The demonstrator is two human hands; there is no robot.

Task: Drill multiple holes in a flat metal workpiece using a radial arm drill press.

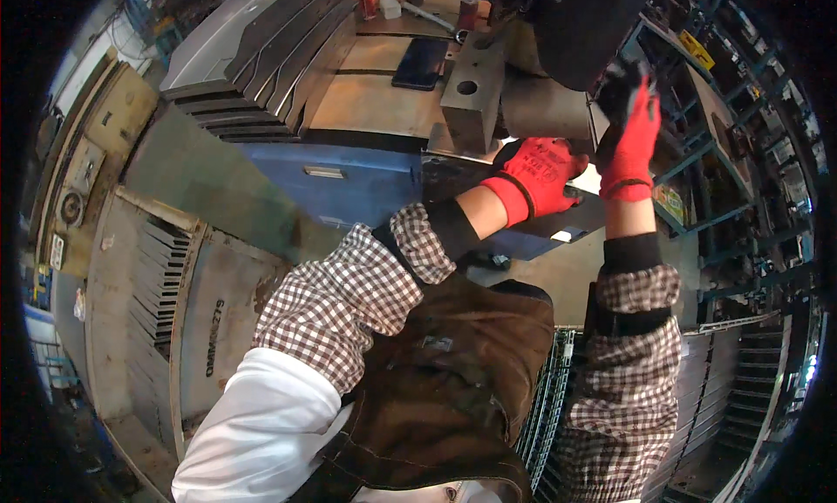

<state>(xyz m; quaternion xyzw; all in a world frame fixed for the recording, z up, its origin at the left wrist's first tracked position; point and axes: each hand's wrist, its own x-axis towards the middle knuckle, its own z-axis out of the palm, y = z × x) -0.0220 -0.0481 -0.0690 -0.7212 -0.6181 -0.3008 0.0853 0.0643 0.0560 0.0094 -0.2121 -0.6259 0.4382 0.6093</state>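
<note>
My left hand (540,179), in a red glove, is curled just below a grey rounded metal part (547,108). Its fingers are bent in, and what they grip, if anything, is hidden. A bright white patch shows between my two hands. My right hand (635,141), in a red glove with dark fingertips, is raised beside a large dark shape (593,28). Those fingertips are smeared by motion and blend into the dark background. Left of the rounded part stands a steel block (471,89) with round holes.
A stack of bent grey metal sheets (261,58) lies on the bench at the left. A black phone (421,64), a wrench (427,15) and a small red bottle (369,4) are on the bench. A blue cabinet (340,182) stands below; shelving (715,146) is at the right.
</note>
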